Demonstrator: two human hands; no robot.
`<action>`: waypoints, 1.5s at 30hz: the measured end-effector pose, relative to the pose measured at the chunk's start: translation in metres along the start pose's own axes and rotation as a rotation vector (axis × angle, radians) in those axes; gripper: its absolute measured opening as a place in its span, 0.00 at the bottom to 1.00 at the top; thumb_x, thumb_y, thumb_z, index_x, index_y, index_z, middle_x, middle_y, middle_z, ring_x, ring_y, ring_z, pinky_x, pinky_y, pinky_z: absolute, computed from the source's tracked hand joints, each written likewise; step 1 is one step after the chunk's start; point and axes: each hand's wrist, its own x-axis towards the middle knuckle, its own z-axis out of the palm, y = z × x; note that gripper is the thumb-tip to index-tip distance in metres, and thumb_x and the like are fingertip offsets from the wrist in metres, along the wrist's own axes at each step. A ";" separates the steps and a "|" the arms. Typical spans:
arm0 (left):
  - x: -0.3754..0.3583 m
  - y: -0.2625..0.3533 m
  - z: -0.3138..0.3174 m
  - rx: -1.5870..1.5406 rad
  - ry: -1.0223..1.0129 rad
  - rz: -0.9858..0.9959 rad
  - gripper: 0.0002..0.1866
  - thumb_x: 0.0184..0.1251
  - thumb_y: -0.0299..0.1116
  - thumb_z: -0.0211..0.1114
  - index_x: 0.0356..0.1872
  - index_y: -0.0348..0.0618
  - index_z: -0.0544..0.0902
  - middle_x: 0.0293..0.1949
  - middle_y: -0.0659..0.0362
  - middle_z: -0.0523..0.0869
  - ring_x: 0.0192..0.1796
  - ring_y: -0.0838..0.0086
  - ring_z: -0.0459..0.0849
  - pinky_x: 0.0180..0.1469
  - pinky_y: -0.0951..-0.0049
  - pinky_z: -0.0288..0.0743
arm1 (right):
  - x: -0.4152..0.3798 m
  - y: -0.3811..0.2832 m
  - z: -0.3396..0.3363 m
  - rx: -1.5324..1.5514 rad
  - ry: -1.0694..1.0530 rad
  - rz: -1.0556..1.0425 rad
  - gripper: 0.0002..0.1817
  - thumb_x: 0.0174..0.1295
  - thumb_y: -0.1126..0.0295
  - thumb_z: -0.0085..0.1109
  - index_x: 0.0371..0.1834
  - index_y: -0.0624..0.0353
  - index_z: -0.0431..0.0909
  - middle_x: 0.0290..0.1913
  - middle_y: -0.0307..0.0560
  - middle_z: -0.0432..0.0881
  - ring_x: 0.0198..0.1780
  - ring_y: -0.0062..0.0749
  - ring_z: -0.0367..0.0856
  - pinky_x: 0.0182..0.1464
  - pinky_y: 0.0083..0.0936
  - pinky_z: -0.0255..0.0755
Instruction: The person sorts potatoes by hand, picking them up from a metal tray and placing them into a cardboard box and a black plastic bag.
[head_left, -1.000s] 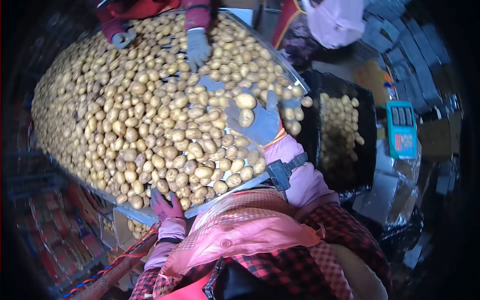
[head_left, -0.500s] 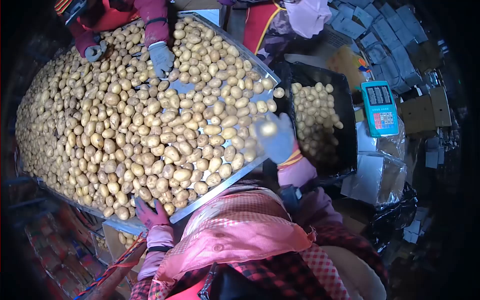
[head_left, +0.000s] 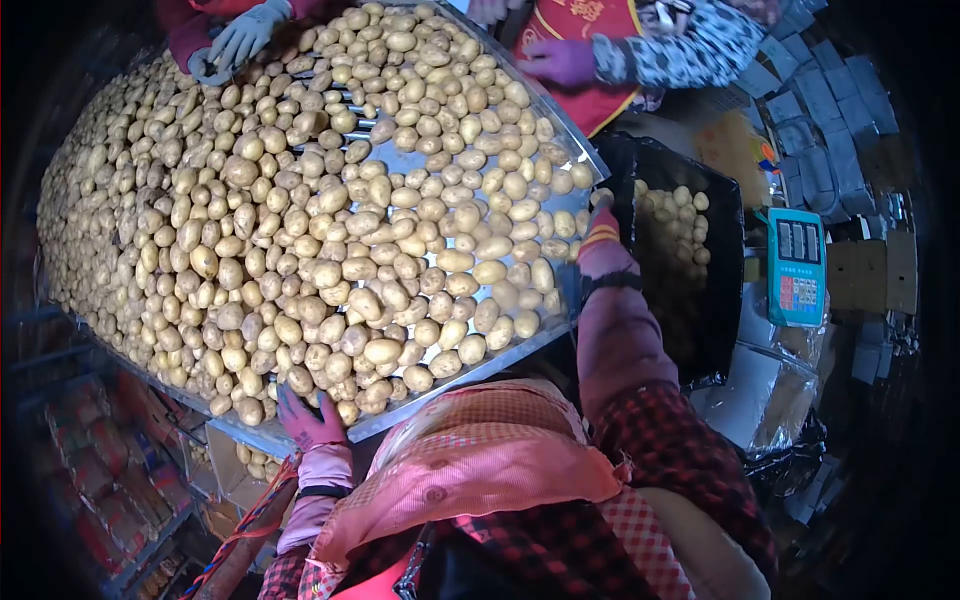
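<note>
A heap of potatoes covers a metal sorting table in front of me. My left hand, in a pink glove with dark fingertips, rests at the near edge with its fingers spread against the potatoes. My right hand reaches to the table's right corner, where a single potato sits right at its fingertips. Its fingers are mostly hidden in shadow, so I cannot tell whether they grip it. Beside this hand stands a black-lined box with potatoes inside.
Across the table, one person's grey-gloved hands are close together at the heap's far edge. Another person's purple-gloved hand is near the far right edge. A teal weighing-scale display stands right of the box, near cardboard cartons.
My right hand has moved up and right from above the potatoes to the table corner. The view has shifted. The grey-gloved hands have come together; a purple-gloved hand has appeared.
</note>
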 end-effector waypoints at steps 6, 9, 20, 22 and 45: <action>0.001 0.004 -0.002 -0.011 -0.002 -0.009 0.41 0.62 0.45 0.65 0.72 0.35 0.62 0.71 0.39 0.64 0.72 0.41 0.61 0.73 0.45 0.53 | 0.052 0.002 0.012 -0.111 -0.026 -0.088 0.29 0.66 0.47 0.57 0.54 0.63 0.80 0.51 0.56 0.84 0.55 0.44 0.82 0.56 0.35 0.73; 0.002 0.003 -0.004 -0.013 -0.004 0.009 0.41 0.62 0.45 0.65 0.72 0.34 0.61 0.72 0.39 0.64 0.72 0.42 0.61 0.73 0.44 0.52 | 0.049 0.008 0.021 -0.158 -0.012 -0.137 0.29 0.65 0.47 0.58 0.55 0.63 0.80 0.51 0.56 0.84 0.55 0.44 0.82 0.56 0.35 0.73; -0.001 0.000 0.001 -0.009 0.024 0.032 0.41 0.61 0.45 0.66 0.72 0.36 0.62 0.72 0.40 0.64 0.72 0.41 0.61 0.73 0.43 0.53 | 0.010 0.024 0.036 -0.166 0.070 -0.248 0.29 0.61 0.48 0.62 0.56 0.61 0.79 0.53 0.56 0.84 0.57 0.44 0.82 0.58 0.36 0.74; -0.001 -0.002 0.001 -0.015 0.029 0.037 0.41 0.61 0.45 0.66 0.72 0.36 0.62 0.72 0.40 0.64 0.72 0.41 0.61 0.72 0.43 0.54 | 0.010 0.026 0.031 -0.120 0.070 -0.242 0.30 0.60 0.48 0.63 0.57 0.61 0.79 0.53 0.56 0.84 0.57 0.44 0.81 0.58 0.36 0.74; -0.001 0.002 0.000 -0.014 0.015 0.018 0.40 0.62 0.46 0.65 0.71 0.34 0.63 0.70 0.38 0.66 0.71 0.43 0.63 0.72 0.46 0.54 | -0.180 -0.035 0.030 0.004 -0.551 -0.950 0.29 0.50 0.61 0.73 0.56 0.57 0.77 0.52 0.51 0.81 0.54 0.45 0.79 0.59 0.38 0.72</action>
